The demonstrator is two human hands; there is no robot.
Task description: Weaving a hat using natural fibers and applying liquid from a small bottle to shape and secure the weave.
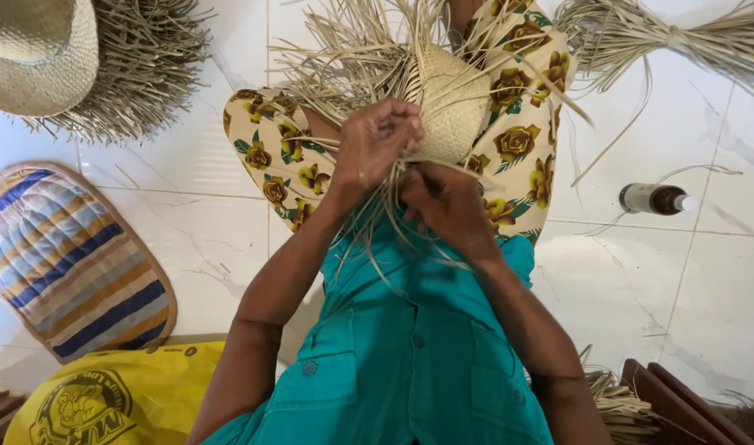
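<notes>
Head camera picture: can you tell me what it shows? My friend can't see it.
A person's left hand and right hand are weaving pale straw strips into a half-made woven straw piece on their lap. Around them on the white tile floor lie a finished straw hat, a striped cushion, a small brown bottle and a straw bundle.

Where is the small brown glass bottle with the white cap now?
In the head view, the small brown glass bottle lies on its side on the white tiled floor, at the person's right, beside the flowered fabric.
</notes>
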